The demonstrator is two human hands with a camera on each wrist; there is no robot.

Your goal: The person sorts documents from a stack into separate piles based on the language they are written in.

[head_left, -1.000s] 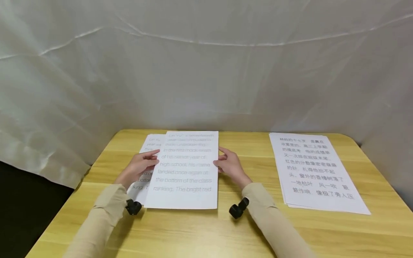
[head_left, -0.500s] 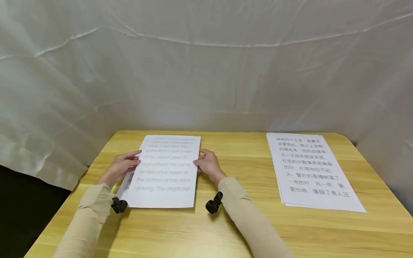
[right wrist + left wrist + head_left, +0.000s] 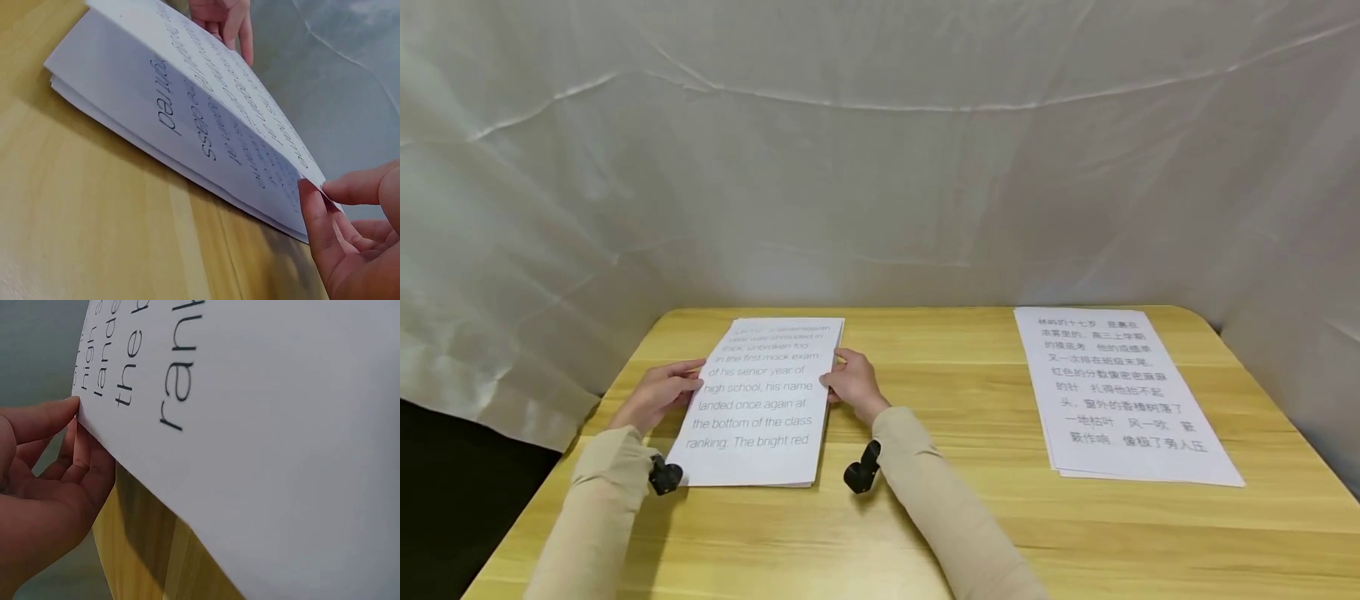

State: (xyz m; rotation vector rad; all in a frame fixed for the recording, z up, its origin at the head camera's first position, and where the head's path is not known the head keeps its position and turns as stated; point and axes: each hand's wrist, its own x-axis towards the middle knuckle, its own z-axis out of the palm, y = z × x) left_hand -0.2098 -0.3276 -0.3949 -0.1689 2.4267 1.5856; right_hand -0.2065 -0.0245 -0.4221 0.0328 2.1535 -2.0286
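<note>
A white sheet of paper (image 3: 756, 392) with printed English text is held between both hands at the left of the table. My left hand (image 3: 657, 393) pinches its left edge, thumb on top and the other fingers below, as the left wrist view shows. At the opposite edge, my right hand (image 3: 356, 231) pinches the paper between thumb and index finger. Beneath it, the right wrist view shows a stack of printed sheets (image 3: 112, 69) on the table, with a gap between it and the held sheet. From the head view the held sheet hides most of that stack.
Another stack of sheets (image 3: 1131, 396), printed with Chinese text, lies at the right of the wooden table (image 3: 940, 500). Its sheets are slightly misaligned. A pale cloth (image 3: 880, 183) hangs behind the table. Black camera mounts (image 3: 861, 468) sit at both wrists.
Both hands have carried the held sheet leftward, so it now covers most of the left stack, which showed at its left side before. The right stack still lies in place.
</note>
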